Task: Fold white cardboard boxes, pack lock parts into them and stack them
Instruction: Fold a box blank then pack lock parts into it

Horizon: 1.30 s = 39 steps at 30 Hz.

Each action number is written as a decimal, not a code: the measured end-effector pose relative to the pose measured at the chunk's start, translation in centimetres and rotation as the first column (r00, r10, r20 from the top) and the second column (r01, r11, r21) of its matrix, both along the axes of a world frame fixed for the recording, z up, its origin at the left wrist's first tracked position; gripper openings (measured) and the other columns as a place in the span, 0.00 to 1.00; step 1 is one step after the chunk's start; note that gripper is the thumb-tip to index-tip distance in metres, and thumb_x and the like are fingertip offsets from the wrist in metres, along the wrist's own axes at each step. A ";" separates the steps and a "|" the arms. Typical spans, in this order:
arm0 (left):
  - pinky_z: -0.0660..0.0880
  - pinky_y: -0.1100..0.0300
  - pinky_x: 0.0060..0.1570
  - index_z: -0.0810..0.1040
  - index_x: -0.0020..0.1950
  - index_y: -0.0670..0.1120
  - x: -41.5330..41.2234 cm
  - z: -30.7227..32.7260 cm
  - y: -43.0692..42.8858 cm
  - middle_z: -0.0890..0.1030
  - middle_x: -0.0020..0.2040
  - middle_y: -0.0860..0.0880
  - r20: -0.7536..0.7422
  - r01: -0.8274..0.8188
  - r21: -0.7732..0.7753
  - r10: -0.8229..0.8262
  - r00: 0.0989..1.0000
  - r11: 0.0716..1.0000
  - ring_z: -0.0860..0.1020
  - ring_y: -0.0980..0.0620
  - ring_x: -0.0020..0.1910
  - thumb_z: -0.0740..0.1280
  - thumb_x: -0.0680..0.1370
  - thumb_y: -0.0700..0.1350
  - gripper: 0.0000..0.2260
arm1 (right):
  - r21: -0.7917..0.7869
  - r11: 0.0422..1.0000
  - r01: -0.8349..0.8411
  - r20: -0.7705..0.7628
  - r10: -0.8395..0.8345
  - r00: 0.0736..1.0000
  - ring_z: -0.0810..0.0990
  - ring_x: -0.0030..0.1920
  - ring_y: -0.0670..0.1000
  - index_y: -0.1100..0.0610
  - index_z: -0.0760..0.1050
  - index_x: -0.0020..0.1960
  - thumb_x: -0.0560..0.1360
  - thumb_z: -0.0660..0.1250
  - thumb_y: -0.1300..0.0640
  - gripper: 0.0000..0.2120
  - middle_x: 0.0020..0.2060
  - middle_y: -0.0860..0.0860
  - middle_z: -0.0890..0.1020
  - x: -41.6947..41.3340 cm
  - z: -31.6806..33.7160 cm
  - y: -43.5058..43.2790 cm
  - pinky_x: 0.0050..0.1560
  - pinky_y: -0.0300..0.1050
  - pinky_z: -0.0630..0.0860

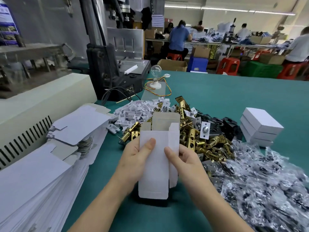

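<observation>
Above the teal counter (217, 97), left hand (133, 158) and right hand (185, 159) each grip the half-opened white cardboard box (155, 164); brass latch parts (200, 139) lie behind

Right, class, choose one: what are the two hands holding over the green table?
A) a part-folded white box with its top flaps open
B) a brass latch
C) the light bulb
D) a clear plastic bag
A: the left hand and right hand both grip the white box, whose upper flaps stand open in front of the brass lock parts.
</observation>
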<state>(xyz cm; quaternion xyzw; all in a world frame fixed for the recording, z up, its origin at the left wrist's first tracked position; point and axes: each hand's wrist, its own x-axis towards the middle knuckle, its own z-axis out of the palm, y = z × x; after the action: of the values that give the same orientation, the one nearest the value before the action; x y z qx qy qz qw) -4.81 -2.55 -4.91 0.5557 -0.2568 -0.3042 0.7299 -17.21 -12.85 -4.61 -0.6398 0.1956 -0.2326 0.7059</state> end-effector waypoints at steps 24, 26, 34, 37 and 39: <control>0.82 0.58 0.50 0.72 0.72 0.68 -0.8 -0.7 0.3 0.86 0.60 0.53 0.489 -0.006 -0.108 0.058 0.871 0.994 0.85 0.51 0.58 0.67 0.80 0.57 0.20 | -0.173 0.961 0.215 0.237 -0.171 0.956 0.86 0.52 0.53 0.34 0.65 0.73 0.76 0.72 0.47 0.29 0.55 0.48 0.83 -1.9 -0.9 -1.3 0.50 0.51 0.85; 0.82 0.59 0.51 0.72 0.74 0.69 -0.8 -0.8 0.2 0.85 0.61 0.53 0.491 -0.016 -0.149 0.088 0.867 0.989 0.84 0.54 0.56 0.66 0.81 0.56 0.21 | -0.158 0.976 0.148 0.260 -0.104 0.960 0.86 0.53 0.52 0.35 0.67 0.73 0.78 0.69 0.52 0.27 0.55 0.50 0.84 -1.7 -1.0 -1.0 0.54 0.51 0.84; 0.80 0.58 0.39 0.76 0.68 0.60 -0.5 -0.7 0.5 0.85 0.52 0.51 0.600 -0.070 -0.157 0.152 0.786 0.985 0.82 0.51 0.44 0.68 0.81 0.54 0.15 | -0.108 0.993 0.048 0.307 -0.012 0.952 0.83 0.53 0.50 0.42 0.74 0.71 0.78 0.66 0.61 0.24 0.54 0.52 0.84 -2.0 -0.8 -1.0 0.56 0.48 0.81; 0.71 0.69 0.35 0.78 0.59 0.57 -0.6 -0.6 0.5 0.79 0.42 0.57 0.677 -0.102 -0.144 0.174 0.715 0.984 0.76 0.58 0.35 0.67 0.82 0.52 0.06 | -0.112 0.993 0.023 0.290 0.010 0.957 0.84 0.50 0.49 0.44 0.77 0.66 0.78 0.66 0.61 0.20 0.51 0.49 0.83 -2.1 -0.7 -0.8 0.51 0.47 0.82; 0.69 0.69 0.33 0.78 0.56 0.58 -0.7 -0.6 0.5 0.78 0.39 0.56 0.695 -0.086 -0.126 0.150 0.703 0.988 0.74 0.59 0.33 0.65 0.83 0.52 0.03 | -0.118 0.992 0.046 0.281 -0.011 0.960 0.84 0.47 0.47 0.46 0.78 0.63 0.78 0.69 0.58 0.15 0.48 0.48 0.83 -2.1 -0.4 -0.8 0.47 0.45 0.82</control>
<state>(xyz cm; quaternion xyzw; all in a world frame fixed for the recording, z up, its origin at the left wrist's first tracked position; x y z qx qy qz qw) -5.46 -2.08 -5.55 0.6137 -0.4912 -0.0121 0.6180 -19.28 -13.60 -5.05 -0.6400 0.0885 -0.3423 0.6822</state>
